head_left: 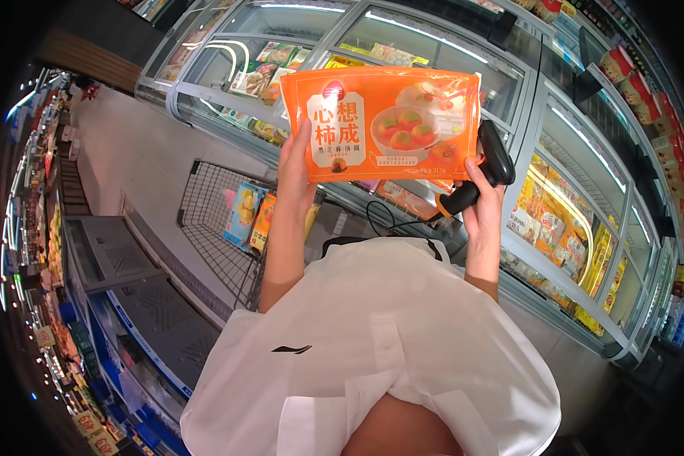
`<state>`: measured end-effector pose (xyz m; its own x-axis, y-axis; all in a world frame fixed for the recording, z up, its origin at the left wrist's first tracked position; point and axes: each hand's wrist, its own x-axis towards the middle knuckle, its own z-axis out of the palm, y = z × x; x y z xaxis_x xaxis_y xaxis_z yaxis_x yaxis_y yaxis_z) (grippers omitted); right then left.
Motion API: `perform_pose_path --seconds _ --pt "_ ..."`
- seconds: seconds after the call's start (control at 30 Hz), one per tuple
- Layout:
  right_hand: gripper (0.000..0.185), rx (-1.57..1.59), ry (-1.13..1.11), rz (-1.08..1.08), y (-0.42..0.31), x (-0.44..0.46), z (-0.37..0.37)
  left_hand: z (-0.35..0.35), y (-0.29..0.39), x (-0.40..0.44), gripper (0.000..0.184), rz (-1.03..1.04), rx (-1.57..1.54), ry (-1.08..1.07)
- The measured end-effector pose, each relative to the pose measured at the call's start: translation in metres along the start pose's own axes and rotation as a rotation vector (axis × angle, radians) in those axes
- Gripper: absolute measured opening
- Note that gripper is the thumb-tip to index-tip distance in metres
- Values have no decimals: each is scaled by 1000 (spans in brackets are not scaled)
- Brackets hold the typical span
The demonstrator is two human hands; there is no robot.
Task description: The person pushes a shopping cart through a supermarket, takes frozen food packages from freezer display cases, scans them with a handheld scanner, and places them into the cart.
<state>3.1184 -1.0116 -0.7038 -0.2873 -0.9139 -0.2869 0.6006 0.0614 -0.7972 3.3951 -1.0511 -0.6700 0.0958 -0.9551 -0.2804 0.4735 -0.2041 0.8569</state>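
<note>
An orange package of frozen tangyuan (380, 125) is held up in front of my chest, its printed front facing me. My left hand (294, 166) is closed on the package's left edge, thumb on the front. At the lower right corner my right hand (481, 199) has its thumb on the package and its fingers around a black handheld barcode scanner (496, 156). The scanner's head sticks up beside the package's right edge. A thin black cable (380, 220) loops below the package.
Glass-topped freezers (570, 163) with bagged frozen food run along the far side and right. Left of me stands a wire shopping cart (205, 209) with a blue box (245, 215) and an orange pack (263, 220). Dark-lidded cabinets (159, 319) stand nearer on the left.
</note>
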Motion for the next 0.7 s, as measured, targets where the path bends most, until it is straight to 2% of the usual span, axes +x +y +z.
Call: perform_pose_path --seconds 0.3,0.6,0.7 --pt "30 3 -4 2 1 0 0 -6 -3 1 46 20 -1 -28" --pt "38 25 1 -1 0 -1 1 -5 -6 1 46 0 -28 -13" --pt "39 136 -58 0 5 1 -6 1 -8 -2 47 -37 -67 14"
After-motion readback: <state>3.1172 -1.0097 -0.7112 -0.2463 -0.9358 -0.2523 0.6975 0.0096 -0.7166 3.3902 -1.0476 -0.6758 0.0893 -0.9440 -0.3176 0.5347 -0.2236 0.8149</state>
